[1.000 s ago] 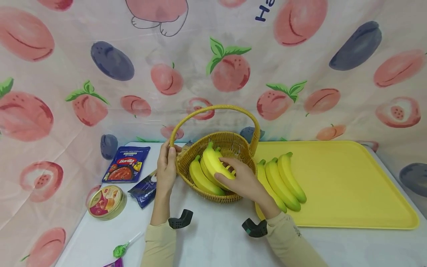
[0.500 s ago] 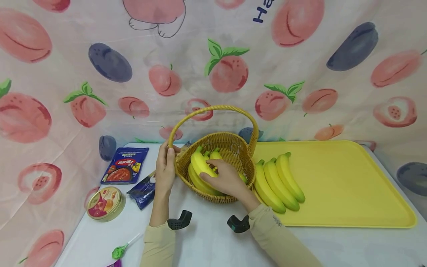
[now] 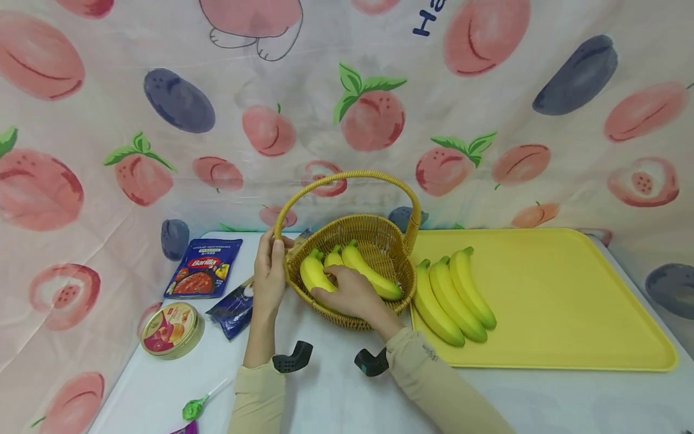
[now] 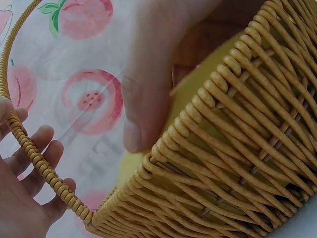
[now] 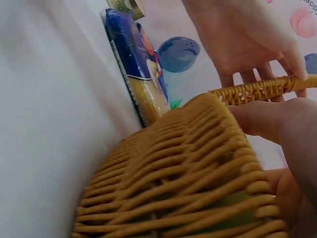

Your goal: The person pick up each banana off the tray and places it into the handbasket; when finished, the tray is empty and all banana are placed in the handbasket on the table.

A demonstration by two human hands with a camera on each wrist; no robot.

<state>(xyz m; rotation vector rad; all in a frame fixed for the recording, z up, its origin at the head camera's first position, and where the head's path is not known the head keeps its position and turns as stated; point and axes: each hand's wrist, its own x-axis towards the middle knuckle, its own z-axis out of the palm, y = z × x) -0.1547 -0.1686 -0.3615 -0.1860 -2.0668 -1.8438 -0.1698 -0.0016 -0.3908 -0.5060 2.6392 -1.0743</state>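
Observation:
A yellow wicker basket (image 3: 387, 238) with a tall arched handle stands mid-table in the head view. My left hand (image 3: 268, 274) holds the handle's left foot; in the left wrist view its fingers (image 4: 55, 153) lie around the wrapped cane. Inside the basket, my right hand (image 3: 355, 295) grips a banana (image 3: 312, 271) against the left wall, and that banana's lower end is hidden under the hand. Two more bananas lie beside it, one long banana (image 3: 374, 276) slanting to the right and one mostly covered banana (image 3: 333, 258). The basket rim blocks much of the right hand in both wrist views.
Right of the basket, a yellow tray (image 3: 569, 295) bears three bananas (image 3: 455, 304) at its left end. On the left lie a blue Barilla pouch (image 3: 203, 271), a spaghetti packet (image 3: 234, 310), a round tin (image 3: 172, 330), and a green lollipop (image 3: 194, 408). A fruit-print cloth hangs behind.
My right hand has moved left and down inside the basket, lowering its banana beside the left wall. The long banana at the right has come into sight. My left hand stays on the handle.

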